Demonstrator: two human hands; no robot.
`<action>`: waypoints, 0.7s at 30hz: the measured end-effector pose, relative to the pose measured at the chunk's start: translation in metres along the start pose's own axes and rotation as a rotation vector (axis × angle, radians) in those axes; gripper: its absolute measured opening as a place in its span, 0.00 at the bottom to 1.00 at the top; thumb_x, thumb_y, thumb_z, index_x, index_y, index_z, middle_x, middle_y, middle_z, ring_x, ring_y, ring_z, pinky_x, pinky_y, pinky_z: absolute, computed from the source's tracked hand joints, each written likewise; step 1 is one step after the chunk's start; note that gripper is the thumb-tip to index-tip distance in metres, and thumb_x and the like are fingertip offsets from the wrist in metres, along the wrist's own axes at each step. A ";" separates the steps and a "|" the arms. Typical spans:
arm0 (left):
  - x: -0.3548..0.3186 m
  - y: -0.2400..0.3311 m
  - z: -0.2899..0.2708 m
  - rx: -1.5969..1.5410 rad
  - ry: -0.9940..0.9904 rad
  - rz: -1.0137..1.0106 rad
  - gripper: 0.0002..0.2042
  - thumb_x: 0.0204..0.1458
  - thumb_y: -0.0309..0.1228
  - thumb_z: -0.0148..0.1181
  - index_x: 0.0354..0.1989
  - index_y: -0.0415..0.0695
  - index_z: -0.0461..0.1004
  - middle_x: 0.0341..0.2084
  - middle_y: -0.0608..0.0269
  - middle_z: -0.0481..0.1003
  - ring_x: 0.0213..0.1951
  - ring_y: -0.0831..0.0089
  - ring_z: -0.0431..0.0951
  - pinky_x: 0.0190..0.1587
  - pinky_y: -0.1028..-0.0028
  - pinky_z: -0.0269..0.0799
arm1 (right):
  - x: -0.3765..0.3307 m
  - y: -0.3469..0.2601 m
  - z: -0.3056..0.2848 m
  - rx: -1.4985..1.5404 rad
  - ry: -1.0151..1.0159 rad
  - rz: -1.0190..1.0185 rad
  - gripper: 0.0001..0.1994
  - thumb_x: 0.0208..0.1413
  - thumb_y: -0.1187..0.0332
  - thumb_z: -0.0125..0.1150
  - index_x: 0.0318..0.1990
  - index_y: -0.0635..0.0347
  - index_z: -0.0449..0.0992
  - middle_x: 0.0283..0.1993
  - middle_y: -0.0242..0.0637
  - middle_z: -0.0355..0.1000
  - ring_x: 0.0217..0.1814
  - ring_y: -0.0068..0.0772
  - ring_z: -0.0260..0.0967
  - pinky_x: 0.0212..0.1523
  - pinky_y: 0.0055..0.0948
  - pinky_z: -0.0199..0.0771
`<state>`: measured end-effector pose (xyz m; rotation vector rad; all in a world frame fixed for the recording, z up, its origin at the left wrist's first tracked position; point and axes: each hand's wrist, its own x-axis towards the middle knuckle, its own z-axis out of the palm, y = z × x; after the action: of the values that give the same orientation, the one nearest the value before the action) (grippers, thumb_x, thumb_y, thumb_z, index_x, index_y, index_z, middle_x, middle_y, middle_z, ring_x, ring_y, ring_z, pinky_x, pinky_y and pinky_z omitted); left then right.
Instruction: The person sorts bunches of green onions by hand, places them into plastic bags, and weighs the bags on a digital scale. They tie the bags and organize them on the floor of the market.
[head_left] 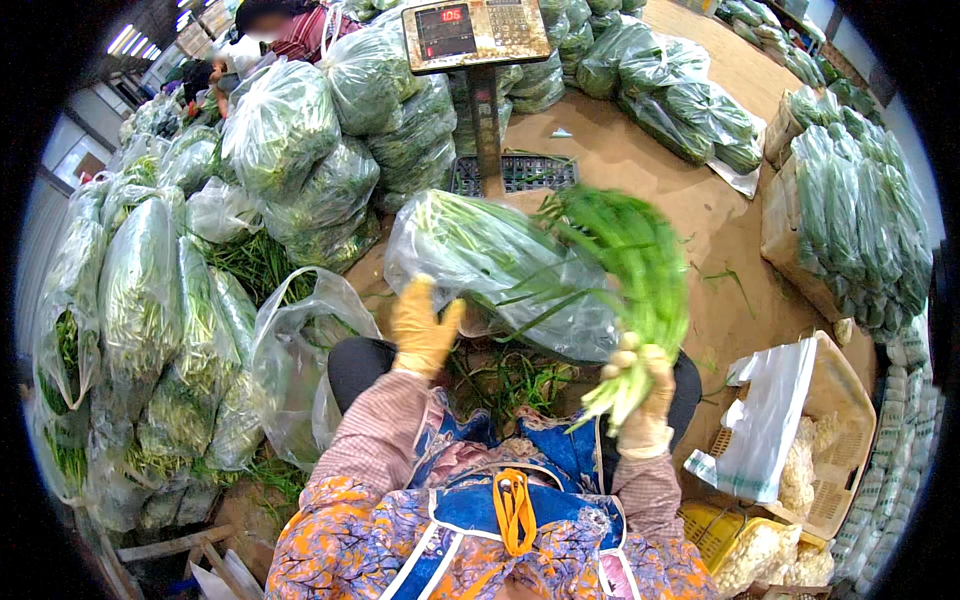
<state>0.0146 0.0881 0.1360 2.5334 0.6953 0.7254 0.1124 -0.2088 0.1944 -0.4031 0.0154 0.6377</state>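
Observation:
My right hand [646, 412], in a pale yellow glove, grips a bunch of chives [655, 270] near its whitish stem ends. The green leaves rise and curve leftward over a long clear plastic bag [470, 250] filled with more chives, which lies across in front of my knees. Blur softens this bunch and the hand. My left hand [425, 328], in a yellow-orange glove, is open with thumb and fingers apart at the bag's near left edge; whether it touches the plastic, I cannot tell.
Beyond the bag stands a weighing scale [478, 35] on a post. Filled bags [285, 130] crowd the left, where a person sits behind them. An open clear bag [305, 360] lies by my left knee. On the right are crates [850, 440] and stacked packed greens [860, 210]. Loose leaves [510, 380] litter the floor.

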 end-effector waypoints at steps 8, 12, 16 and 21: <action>0.040 -0.073 0.036 0.395 -0.037 -0.538 0.45 0.38 0.46 0.63 0.63 0.42 0.45 0.58 0.46 0.55 0.61 0.53 0.53 0.59 0.59 0.49 | 0.038 -0.049 -0.031 0.204 -0.169 -0.297 0.20 0.52 0.68 0.55 0.51 0.67 0.62 0.46 0.37 0.67 0.43 0.30 0.66 0.45 0.36 0.71; 0.093 -0.133 0.005 0.127 0.076 -0.324 0.15 0.46 0.39 0.55 0.37 0.40 0.68 0.35 0.45 0.70 0.41 0.48 0.68 0.42 0.60 0.64 | 0.040 -0.069 -0.043 0.311 -0.173 -0.275 0.23 0.52 0.69 0.53 0.54 0.70 0.59 0.45 0.35 0.69 0.46 0.29 0.67 0.48 0.40 0.68; 0.153 -0.094 -0.061 -0.004 0.264 -0.136 0.10 0.49 0.35 0.51 0.29 0.40 0.71 0.30 0.49 0.72 0.34 0.51 0.71 0.36 0.64 0.66 | 0.045 -0.086 -0.033 0.360 -0.163 -0.301 0.22 0.53 0.66 0.53 0.53 0.70 0.60 0.44 0.35 0.69 0.44 0.30 0.68 0.47 0.41 0.68; 0.189 -0.067 -0.079 -1.058 -0.162 -0.164 0.14 0.55 0.37 0.46 0.36 0.37 0.72 0.28 0.61 0.75 0.22 0.75 0.71 0.24 0.77 0.67 | 0.063 -0.052 0.061 0.010 -0.096 -0.489 0.22 0.51 0.65 0.56 0.50 0.69 0.63 0.40 0.38 0.67 0.40 0.28 0.67 0.40 0.31 0.76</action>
<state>0.0853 0.2671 0.2338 1.5207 0.3101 0.5914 0.1864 -0.1877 0.2612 -0.3492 -0.1670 0.1738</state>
